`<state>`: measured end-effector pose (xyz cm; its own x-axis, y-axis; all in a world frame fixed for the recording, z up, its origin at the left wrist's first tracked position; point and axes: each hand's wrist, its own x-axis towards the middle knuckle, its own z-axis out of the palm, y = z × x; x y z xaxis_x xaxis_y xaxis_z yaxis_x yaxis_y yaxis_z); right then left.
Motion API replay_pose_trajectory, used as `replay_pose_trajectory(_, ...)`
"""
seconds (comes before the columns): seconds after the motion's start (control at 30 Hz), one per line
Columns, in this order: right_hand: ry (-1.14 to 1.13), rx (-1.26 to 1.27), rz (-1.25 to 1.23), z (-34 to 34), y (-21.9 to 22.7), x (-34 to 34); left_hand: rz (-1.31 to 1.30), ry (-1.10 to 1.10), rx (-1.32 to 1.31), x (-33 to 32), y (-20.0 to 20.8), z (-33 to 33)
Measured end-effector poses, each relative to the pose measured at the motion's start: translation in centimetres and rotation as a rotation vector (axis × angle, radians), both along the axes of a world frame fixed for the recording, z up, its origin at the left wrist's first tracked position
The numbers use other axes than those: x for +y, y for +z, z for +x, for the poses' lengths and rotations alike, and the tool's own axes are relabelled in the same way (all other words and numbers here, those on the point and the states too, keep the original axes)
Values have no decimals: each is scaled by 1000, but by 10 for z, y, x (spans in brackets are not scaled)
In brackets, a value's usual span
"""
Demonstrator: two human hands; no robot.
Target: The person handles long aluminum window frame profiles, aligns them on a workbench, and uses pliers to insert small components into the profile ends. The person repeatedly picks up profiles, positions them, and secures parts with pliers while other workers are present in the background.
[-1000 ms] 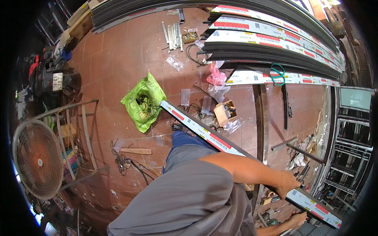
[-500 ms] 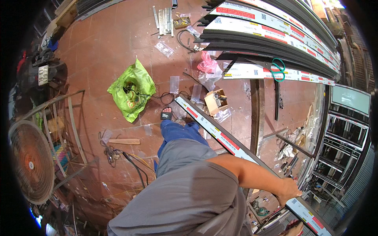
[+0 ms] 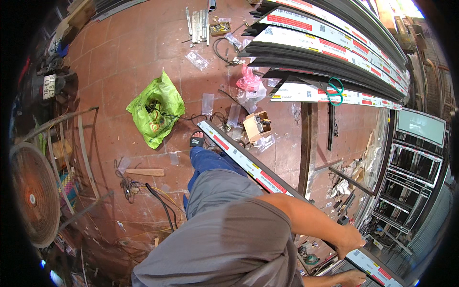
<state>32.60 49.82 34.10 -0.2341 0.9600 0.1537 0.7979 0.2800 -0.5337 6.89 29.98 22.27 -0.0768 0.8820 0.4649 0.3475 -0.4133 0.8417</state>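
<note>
A long dark metal profile (image 3: 267, 181), its top face covered with white and red printed film, slants from my feet to the lower right. My left arm reaches across to the right, and my left hand (image 3: 350, 241) is wrapped over the profile. Lower down, my right hand (image 3: 353, 278) grips the near edge of the same bar, its fingers partly hidden. The bar's far end rests near the sandal (image 3: 196, 141) on my foot; whether it touches the floor I cannot tell.
A stack of similar film-covered profiles (image 3: 334, 48) lies at the upper right, with green-handled scissors (image 3: 335, 91) on it. An open cardboard box (image 3: 257, 127), a green bag (image 3: 155, 110) and cables (image 3: 126, 184) lie on the tiled floor. A round fan (image 3: 33, 198) stands left.
The profile has slid slightly left and down in view, its far end now closer to my foot. More of my right hand shows at its near edge. The view has shifted a little.
</note>
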Motion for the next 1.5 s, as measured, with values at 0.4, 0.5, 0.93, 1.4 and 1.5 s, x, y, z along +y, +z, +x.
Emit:
replay_pose_trajectory(0.4,45,14,27,-33,-8,10,8,-22,-31,12,24,4)
replay_pose_trajectory(0.5,57,16,30,-43,-10,14,3,-24,-38,14,26,2)
replay_pose_trajectory(0.93,83,23,69,-66,-3,31,18,-14,-70,7,29,-3)
replay_pose_trajectory(1.4,107,17,135,-88,10,49,45,0,-71,9,23,-7)
replay_pose_trajectory(1.5,118,16,152,-89,14,52,46,2,-74,4,22,-5)
